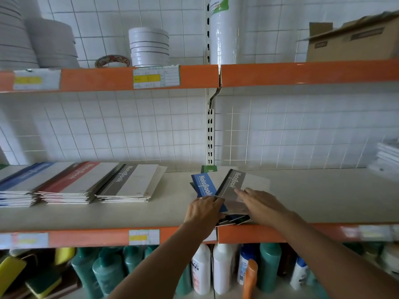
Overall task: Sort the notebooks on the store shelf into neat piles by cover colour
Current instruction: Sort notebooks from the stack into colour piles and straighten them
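Three sorted piles lie on the middle shelf at left: a blue pile (19, 182), a red pile (71, 182) and a grey pile (131, 182). A loose mixed heap sits mid-shelf, with a blue notebook (204, 184) and a grey notebook (236, 180) on top, and a green one (208, 169) showing behind. My left hand (204, 210) grips the heap's near left edge at the blue cover. My right hand (262, 205) rests flat, fingers spread, on the grey notebook. Lower notebooks in the heap are mostly hidden.
The cream shelf (313, 195) has an orange front lip. A white stack (386, 158) sits at far right. Tape rolls (149, 47) and a cardboard box (354, 42) stand on the upper shelf. Bottles (218, 268) fill the shelf below.
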The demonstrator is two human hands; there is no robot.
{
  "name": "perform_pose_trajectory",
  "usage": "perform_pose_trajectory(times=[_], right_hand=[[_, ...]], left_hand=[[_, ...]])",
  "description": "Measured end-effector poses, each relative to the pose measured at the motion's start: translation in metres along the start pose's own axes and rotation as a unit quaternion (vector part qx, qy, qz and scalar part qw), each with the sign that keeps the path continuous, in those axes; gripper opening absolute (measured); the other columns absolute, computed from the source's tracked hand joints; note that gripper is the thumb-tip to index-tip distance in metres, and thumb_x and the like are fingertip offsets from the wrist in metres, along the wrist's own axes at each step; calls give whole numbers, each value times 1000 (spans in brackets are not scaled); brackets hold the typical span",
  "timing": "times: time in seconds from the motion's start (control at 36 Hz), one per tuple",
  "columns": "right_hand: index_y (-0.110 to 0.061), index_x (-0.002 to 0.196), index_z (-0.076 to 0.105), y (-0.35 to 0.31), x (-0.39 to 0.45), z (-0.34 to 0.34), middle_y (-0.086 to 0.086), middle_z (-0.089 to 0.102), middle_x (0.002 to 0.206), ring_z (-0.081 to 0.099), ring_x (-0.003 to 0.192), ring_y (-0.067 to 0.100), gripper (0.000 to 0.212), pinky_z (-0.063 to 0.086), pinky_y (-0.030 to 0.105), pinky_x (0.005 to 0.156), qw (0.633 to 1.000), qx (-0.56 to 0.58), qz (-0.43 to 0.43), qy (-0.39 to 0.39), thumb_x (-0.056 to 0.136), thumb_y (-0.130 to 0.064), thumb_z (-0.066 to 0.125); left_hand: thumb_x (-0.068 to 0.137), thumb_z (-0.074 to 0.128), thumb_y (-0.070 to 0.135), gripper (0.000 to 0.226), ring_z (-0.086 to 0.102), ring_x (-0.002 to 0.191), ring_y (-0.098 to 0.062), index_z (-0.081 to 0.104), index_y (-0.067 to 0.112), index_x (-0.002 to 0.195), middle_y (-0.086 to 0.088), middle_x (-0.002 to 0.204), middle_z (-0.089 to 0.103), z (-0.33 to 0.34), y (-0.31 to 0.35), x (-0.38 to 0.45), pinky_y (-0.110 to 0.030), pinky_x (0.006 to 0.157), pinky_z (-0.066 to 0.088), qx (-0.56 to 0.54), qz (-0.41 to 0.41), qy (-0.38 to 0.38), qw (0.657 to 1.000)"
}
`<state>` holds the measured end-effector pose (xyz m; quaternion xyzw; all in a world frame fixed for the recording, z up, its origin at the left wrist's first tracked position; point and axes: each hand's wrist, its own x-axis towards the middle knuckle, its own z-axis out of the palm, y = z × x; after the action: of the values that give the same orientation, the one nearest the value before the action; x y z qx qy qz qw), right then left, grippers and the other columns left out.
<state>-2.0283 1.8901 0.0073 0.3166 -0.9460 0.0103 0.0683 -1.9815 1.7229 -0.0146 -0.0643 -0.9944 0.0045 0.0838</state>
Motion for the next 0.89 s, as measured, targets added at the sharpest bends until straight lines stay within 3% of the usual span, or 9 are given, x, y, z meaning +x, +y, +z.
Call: perform_pose_trajectory(times=[0.06, 0.11, 0.17, 0.33, 0.5, 0.61, 0.69, 0.78, 0.89], right_hand=[[-16, 151, 19, 0, 0, 6, 5, 46, 130, 51, 109, 17, 72, 47, 25, 83, 1000, -13, 17, 9, 89, -3, 54], [-15, 145, 32, -2, -1, 8, 5, 44, 131, 49, 112, 17, 62, 48, 26, 84, 999, -17, 41, 26, 89, -5, 55], [-16, 136, 44, -3, -1, 8, 4, 44, 128, 48, 112, 17, 48, 46, 26, 82, 998, -28, 49, 36, 90, -10, 55], [-18, 121, 50, 4, -3, -3, 2, 56, 116, 57, 101, 19, 32, 40, 27, 69, 995, -30, 86, 38, 90, -10, 52], [-25, 151, 16, 21, -17, -17, 0, 46, 140, 54, 116, 19, 74, 49, 29, 83, 995, -31, 73, 61, 89, -6, 53], [-29, 153, 3, 27, -25, -20, -1, 29, 153, 40, 132, 17, 79, 44, 27, 95, 994, -49, 64, 75, 93, -7, 49], [-28, 153, -2, 29, -26, -23, -1, 27, 154, 41, 131, 16, 84, 45, 26, 92, 994, -50, 56, 85, 91, -5, 50], [-26, 152, -8, 25, -23, -27, 0, 30, 152, 48, 123, 17, 90, 47, 26, 84, 994, -47, 39, 91, 90, -6, 53], [-27, 153, -5, 13, -19, -29, 3, 24, 156, 45, 129, 21, 91, 49, 30, 91, 994, -42, -5, 97, 88, 1, 52]], left_hand=[[99, 45, 38, 40, 53, 119, -25, 41, 23, 136, -2, 132, 52, -5, 0, 1, -39, 92, 48, 25, 8, -22, 999], [100, 43, 39, 39, 53, 119, -26, 41, 23, 135, -2, 132, 52, -8, -1, 0, -39, 89, 49, 37, 17, -39, 998], [101, 43, 36, 41, 54, 118, -28, 37, 21, 138, -5, 133, 51, -10, 0, -1, -40, 88, 50, 58, 27, -50, 997], [98, 51, 18, 62, 55, 113, -31, 15, 12, 148, -17, 130, 46, -12, 11, -6, -40, 88, 50, 129, 37, -32, 990], [97, 52, 17, 40, 48, 117, -28, 39, 10, 134, -13, 129, 38, -13, 21, -4, -39, 90, 51, 71, -33, -12, 997], [96, 51, 11, 29, 54, 110, -23, 47, 11, 125, -7, 121, 49, -18, 22, 0, -34, 83, 51, 47, -55, 11, 997], [96, 46, 10, 38, 54, 116, -23, 40, 15, 133, -5, 127, 52, -25, 17, -3, -34, 85, 49, 38, -56, 41, 997], [97, 39, 9, 54, 44, 130, -24, 24, 20, 148, -4, 148, 38, -32, 9, -13, -36, 94, 45, 36, -54, 56, 996], [101, 31, 11, 54, 27, 142, -22, 18, 24, 151, -1, 158, 22, -39, -6, -33, -36, 106, 36, 33, -76, 64, 995]])
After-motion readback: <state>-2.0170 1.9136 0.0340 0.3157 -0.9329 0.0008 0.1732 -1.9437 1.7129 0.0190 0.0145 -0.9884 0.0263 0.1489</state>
